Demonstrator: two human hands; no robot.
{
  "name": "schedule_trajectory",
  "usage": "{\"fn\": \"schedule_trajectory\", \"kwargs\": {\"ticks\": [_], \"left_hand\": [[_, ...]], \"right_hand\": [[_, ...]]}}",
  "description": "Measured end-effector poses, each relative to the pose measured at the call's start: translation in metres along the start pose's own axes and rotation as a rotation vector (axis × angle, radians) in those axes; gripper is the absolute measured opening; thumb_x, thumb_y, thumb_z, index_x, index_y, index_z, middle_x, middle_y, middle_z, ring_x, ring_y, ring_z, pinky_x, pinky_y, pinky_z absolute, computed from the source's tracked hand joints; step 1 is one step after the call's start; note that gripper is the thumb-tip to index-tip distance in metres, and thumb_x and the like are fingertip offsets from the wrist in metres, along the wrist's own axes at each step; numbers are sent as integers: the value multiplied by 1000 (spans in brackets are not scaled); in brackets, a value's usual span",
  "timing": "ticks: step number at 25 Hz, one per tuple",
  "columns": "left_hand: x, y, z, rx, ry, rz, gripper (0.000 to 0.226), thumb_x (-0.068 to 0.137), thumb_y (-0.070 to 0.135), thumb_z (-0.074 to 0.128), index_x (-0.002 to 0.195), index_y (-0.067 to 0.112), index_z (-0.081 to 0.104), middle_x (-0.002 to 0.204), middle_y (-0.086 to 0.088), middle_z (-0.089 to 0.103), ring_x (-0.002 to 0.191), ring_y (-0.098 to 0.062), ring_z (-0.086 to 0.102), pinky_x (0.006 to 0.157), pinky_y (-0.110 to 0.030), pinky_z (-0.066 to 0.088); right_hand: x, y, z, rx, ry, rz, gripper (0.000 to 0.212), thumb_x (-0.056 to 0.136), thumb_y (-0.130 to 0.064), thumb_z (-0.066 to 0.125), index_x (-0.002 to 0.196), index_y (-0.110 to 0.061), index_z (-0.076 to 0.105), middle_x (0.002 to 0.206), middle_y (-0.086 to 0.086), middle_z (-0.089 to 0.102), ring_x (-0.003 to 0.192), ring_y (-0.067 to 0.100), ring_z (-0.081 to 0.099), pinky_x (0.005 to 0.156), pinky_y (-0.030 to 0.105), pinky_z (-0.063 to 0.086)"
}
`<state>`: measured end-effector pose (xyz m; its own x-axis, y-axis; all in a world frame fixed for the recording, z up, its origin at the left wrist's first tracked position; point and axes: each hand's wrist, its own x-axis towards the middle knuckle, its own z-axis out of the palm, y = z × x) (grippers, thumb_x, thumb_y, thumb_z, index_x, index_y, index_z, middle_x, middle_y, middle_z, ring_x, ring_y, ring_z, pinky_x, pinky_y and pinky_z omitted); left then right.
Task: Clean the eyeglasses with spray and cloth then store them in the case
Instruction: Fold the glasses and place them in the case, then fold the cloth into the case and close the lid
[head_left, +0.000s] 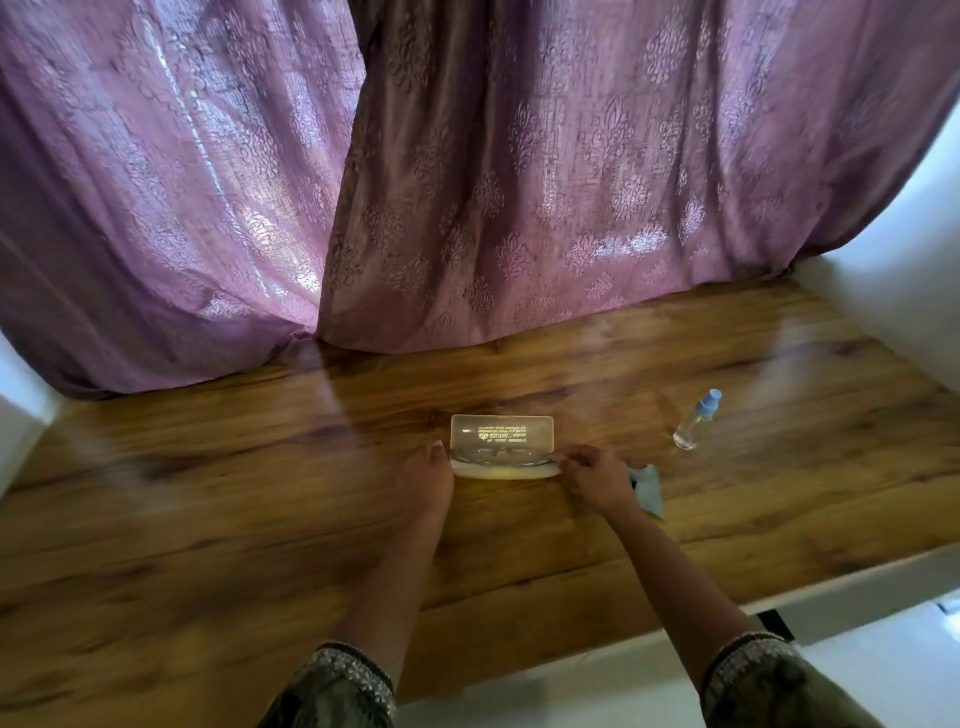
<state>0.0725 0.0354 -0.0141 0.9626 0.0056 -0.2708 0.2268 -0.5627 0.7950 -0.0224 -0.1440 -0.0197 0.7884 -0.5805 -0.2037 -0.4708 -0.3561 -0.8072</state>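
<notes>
Right now the eyeglasses (501, 457) lie inside the open case (503, 447), which sits near the middle of the desk (208, 493), a little toward its far edge where the purple curtain (467, 182) hangs down. The case's clear lid stands up behind the tray, printed lettering showing through it, and the pale lower tray holds the folded frame lengthwise. The left hand (426, 480) rests against the left end of the case, fingers stretched forward and loose, their tips touching the tray's corner just beside the frame; whether they actually pinch the glasses cannot be told through the blur. The right hand (597, 475) is at the right end of the case, its fingers curled in toward the frame's right tip, touching or nearly touching it, though a firm grasp is not clear. Just beside that hand, on its right, the pale blue cloth (649, 491) lies crumpled on the wood, partly hidden by the wrist. Farther right and toward the far edge, the clear spray bottle (696, 421) with its blue cap stands apart from both hands. Patterned sleeves (343, 686) show at the near edge.
</notes>
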Motion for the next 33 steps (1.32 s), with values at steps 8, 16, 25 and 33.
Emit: {"fn": "schedule_trajectory", "kwargs": {"ticks": [8, 16, 25, 33], "left_hand": [[-47, 49, 53, -9, 6, 469, 19, 88, 11, 54, 104, 13, 65, 105, -6, 67, 87, -14, 61, 74, -26, 48], [-74, 69, 130, 184, -321, 431, 28, 90, 8, 48, 114, 10, 62, 115, -8, 65, 106, -20, 58, 80, -19, 41], [-62, 56, 155, 274, -375, 267, 33, 86, 11, 57, 117, 20, 60, 124, -6, 59, 116, -22, 51, 99, -35, 45], [-65, 63, 145, 141, -377, 287, 36, 89, 8, 54, 124, 13, 54, 118, -4, 63, 109, -18, 58, 88, -27, 45]], "right_hand": [[-7, 32, -51, -59, 386, 44, 18, 85, -9, 57, 98, -2, 67, 95, 20, 70, 90, 36, 63, 75, 34, 46], [-5, 67, -81, -131, 325, 137, 23, 87, -15, 57, 106, -7, 67, 99, 19, 70, 92, 34, 63, 76, 37, 49], [14, 78, -74, -248, 164, 139, 28, 88, -24, 53, 115, -22, 61, 111, 14, 66, 102, 32, 61, 83, 35, 47], [16, 85, -72, -7, 221, 79, 4, 81, -22, 66, 82, -22, 62, 91, 8, 70, 87, 26, 63, 73, 34, 50]]}}
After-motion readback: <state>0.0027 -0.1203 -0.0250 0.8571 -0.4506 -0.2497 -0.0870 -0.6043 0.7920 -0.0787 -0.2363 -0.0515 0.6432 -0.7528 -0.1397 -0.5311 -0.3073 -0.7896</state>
